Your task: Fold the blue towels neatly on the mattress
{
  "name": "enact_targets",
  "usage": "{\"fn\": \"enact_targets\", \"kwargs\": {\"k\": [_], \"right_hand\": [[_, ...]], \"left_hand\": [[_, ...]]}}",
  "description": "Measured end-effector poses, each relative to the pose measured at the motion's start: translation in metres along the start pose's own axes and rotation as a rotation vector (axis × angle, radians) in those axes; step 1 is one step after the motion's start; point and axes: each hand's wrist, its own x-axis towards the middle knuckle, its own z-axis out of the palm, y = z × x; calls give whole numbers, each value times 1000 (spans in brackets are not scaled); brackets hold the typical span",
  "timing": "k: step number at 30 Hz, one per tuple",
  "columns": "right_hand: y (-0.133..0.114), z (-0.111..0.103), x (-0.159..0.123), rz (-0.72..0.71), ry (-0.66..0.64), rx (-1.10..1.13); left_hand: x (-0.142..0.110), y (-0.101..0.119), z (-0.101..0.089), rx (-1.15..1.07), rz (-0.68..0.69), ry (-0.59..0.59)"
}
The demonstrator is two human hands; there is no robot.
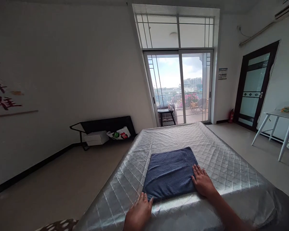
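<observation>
A folded dark blue towel (170, 171) lies flat on a bed covered with a shiny grey quilted spread (221, 154). My right hand (202, 181) rests palm down on the towel's right near corner, fingers stretched out. At the towel's left near corner is my left hand (138, 213), its fingers together and its thumb touching the towel's edge. Neither hand lifts the towel.
A low black rack (106, 126) with a white box and a bag stands by the left wall. Sliding glass doors (180, 86) open to a balcony ahead. A white table (279, 123) and a dark door (255, 86) are on the right. Bare floor flanks the bed.
</observation>
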Motion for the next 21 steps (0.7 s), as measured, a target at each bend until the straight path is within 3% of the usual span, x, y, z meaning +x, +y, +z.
{"fn": "enact_targets", "kwargs": {"k": [3, 6, 9, 11, 13, 15, 21], "right_hand": [[-1, -2, 0, 10, -24, 0], [-2, -3, 0, 7, -26, -4], [-2, -2, -1, -5, -4, -6], [-2, -3, -1, -6, 1, -5], [-3, -4, -2, 2, -11, 0], [-4, -5, -2, 4, -19, 12], [-6, -8, -1, 19, -47, 28]], "left_hand": [[15, 39, -31, -13, 56, 156], [43, 107, -57, -106, 290, 263], [72, 169, -64, -172, 529, 256], [89, 188, -60, -189, 591, 209], [102, 185, -52, -190, 570, 148], [112, 161, -45, -183, 505, 107], [124, 33, -25, -102, 176, 68]]}}
